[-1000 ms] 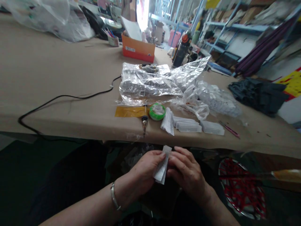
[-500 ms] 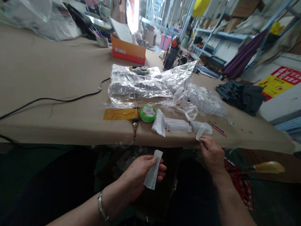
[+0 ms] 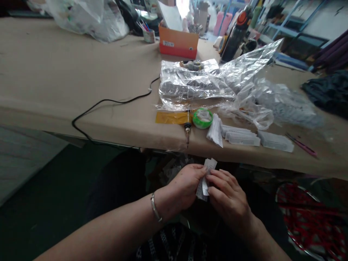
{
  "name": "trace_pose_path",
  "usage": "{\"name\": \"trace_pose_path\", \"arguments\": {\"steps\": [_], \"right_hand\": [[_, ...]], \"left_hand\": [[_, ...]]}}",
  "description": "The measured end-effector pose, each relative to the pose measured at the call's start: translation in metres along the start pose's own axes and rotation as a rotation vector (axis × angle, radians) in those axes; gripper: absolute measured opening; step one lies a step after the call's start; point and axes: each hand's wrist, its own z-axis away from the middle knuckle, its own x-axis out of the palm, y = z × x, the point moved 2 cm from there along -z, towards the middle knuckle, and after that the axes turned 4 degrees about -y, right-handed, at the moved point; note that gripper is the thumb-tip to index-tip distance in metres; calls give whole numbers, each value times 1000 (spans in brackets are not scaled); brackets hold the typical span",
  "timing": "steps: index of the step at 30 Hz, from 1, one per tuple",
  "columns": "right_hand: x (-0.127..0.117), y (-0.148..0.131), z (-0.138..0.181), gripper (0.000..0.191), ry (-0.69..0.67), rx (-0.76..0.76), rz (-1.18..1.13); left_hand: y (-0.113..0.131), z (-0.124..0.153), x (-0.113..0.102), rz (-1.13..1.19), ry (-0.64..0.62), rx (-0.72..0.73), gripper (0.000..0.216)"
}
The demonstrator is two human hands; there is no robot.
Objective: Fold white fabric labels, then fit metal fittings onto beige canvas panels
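Observation:
In my left hand (image 3: 187, 183) is a small bunch of printed white labels (image 3: 201, 190), pinched between thumb and fingers below the table edge. My right hand (image 3: 230, 195) meets it from the right, its fingers closed on a white label (image 3: 206, 186) laid against that bunch. On the table just beyond lie a fanned stack of labels (image 3: 215, 130), a row of labels (image 3: 241, 136) and a neat label stack (image 3: 276, 141). A soldering iron (image 3: 187, 132) rests with its tip over the edge, beside a green round tub (image 3: 202, 118) with whitish content.
Clear plastic bags (image 3: 194, 87) spread behind the labels. Pink-handled tweezers (image 3: 301, 145) lie at the right. A black cord (image 3: 108, 100) crosses the left side. Farther back stand an orange box (image 3: 178, 43) and a dark bottle (image 3: 235, 34). A red-patterned round seat (image 3: 312, 221) is lower right.
My right hand has left the label stack on the table and come to my left hand, bringing a label. The view has swung left and down.

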Motion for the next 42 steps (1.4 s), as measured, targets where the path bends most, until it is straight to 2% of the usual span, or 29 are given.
{"name": "trace_pose_path", "arguments": {"steps": [4,10,15,18,20,21,24,25,27,29,32,34,37,40,42], "right_hand": [[7,-2,-5,13,-12,-45,-12],[6,-5,-11,15,-30,-35,-2],[10,-9,-11,13,-44,-23,-7],[10,-10,-8,19,-51,-10,-59],[7,-6,-4,26,-13,75,-149],[4,-1,-2,27,34,167,-206],[1,20,5,26,158,579,-509],[3,27,6,27,139,704,-682],[9,36,7,38,-14,854,-1089],[15,39,5,45,-175,871,-1411],[22,41,4,33,-240,808,-1603],[27,41,4,24,-241,781,-1659],[33,40,5,23,-283,772,-1708],[30,40,5,28,-313,770,-1668],[24,40,3,38,-308,784,-1571]], "left_hand": [[0,2,-6,42,39,26,19],[0,2,-8,83,57,29,20],[0,4,-7,122,3,45,26],[0,4,-9,92,0,31,20],[1,6,-10,48,-2,-8,16],[1,7,-10,24,-23,-42,15],[2,13,-9,-56,-124,-138,20],[2,16,-8,-79,-152,-158,21],[1,21,-6,-117,-212,-191,23],[-1,25,-5,-140,-283,-223,27],[-5,28,-4,-165,-339,-239,31],[-8,27,-5,-179,-327,-255,31],[-12,26,-6,-198,-313,-289,33],[-14,26,-9,-212,-305,-307,32],[-13,26,-10,-198,-294,-288,28]]}}
